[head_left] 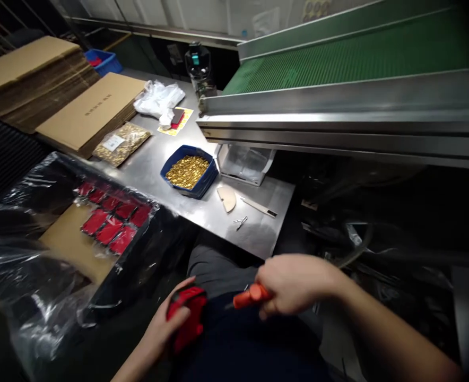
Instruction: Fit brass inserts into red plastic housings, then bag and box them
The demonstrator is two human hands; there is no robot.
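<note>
My left hand (163, 324) is closed around a red and black part (187, 314), held low over my lap. My right hand (294, 282) grips an orange-handled tool (251, 296) whose tip points left toward that part. Both hands sit below the front edge of the steel table (254, 233). A blue tray of small gold-coloured pieces (189, 171) stands on the table, well above my hands.
A black crate lined with clear plastic (59, 233) holds several red parts (111, 218) at my left. Flat cardboard (91, 109), a bag of gold pieces (121, 142), a clear plastic box (244, 164) and a green conveyor (354, 58) surround the table.
</note>
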